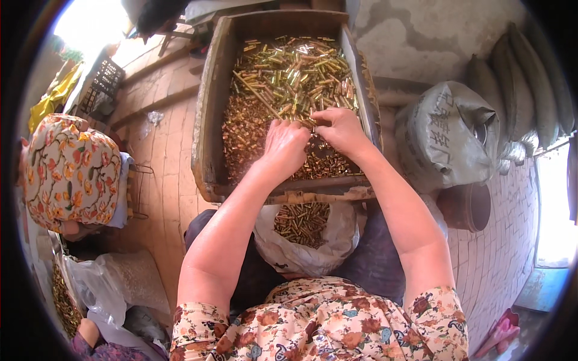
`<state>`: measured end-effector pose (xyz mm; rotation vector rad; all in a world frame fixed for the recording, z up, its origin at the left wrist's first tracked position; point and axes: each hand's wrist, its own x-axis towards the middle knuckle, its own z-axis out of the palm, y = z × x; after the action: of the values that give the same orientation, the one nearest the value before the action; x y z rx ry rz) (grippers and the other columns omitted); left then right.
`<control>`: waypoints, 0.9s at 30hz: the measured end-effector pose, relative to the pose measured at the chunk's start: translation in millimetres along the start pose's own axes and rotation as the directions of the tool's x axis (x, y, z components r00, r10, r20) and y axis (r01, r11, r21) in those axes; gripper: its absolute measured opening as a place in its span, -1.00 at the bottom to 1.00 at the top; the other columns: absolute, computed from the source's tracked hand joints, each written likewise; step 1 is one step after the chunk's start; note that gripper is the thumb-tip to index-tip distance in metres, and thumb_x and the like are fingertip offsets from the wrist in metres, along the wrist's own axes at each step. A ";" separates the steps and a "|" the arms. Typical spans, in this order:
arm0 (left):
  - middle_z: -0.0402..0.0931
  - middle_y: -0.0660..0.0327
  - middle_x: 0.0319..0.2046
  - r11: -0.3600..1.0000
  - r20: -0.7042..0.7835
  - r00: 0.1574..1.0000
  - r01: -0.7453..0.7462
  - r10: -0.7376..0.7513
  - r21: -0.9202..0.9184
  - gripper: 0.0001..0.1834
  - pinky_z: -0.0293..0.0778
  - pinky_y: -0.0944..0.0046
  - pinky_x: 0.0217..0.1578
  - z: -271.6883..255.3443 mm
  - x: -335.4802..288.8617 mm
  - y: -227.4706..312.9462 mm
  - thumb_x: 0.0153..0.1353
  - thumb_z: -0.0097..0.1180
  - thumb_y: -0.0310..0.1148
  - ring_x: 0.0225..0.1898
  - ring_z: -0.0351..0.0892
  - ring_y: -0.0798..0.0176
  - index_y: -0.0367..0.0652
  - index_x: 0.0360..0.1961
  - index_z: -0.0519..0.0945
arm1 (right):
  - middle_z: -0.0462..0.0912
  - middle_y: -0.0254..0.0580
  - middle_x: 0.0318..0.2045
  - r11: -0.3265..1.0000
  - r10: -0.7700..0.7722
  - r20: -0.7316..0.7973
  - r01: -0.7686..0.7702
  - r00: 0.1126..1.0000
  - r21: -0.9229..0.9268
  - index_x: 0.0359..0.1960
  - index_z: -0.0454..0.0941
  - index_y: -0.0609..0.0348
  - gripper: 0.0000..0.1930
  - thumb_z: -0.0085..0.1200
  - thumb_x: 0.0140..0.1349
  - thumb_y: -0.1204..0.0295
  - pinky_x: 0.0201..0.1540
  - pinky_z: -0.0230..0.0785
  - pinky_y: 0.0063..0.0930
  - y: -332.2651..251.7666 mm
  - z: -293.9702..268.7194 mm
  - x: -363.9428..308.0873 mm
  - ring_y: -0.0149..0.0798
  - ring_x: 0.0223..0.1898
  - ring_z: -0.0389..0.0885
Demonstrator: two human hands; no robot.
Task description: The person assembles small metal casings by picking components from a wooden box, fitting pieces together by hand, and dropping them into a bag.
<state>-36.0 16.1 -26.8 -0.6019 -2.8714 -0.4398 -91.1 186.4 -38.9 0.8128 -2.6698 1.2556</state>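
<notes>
My left hand [287, 144] and my right hand [341, 129] are close together over a large wooden tray [209, 108]. The left hand's fingers are curled at the heap. My right thumb and forefinger are pinched together beside them. What either hand holds is too small to make out. Long, shiny brass-coloured metal tubes [295, 63] fill the far part of the tray. Shorter coppery pieces [244, 132] lie along its near left side, and more are under my wrists. A thin rod [255, 93] rests slantwise on the heap, left of my hands.
Below the tray, between my legs, an open white sack [343, 240] holds brass-coloured pieces [303, 224]. A grey printed sack [442, 135] and a brown bucket [463, 207] stand at the right. On the left are a flower-patterned cloth [72, 171], a black crate [102, 87] and another person's arm [88, 332].
</notes>
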 end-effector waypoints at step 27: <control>0.61 0.20 -0.40 -0.090 0.220 0.882 0.201 -0.416 -0.975 -0.87 0.58 0.36 -0.30 -51.1 -40.6 -3.9 0.21 0.09 -0.57 -0.41 0.63 0.33 -0.32 -0.22 0.59 | 0.67 -0.25 -0.45 0.431 0.358 0.248 -0.395 0.900 0.811 -0.25 0.65 0.29 -0.84 0.23 0.12 0.56 -0.38 0.45 -0.66 -72.2 -16.3 -36.0 -0.48 -0.46 0.58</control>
<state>4.6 -18.4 11.1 0.1178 -1.8820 -2.6202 -26.9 176.0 11.5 0.2095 -2.1683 2.8008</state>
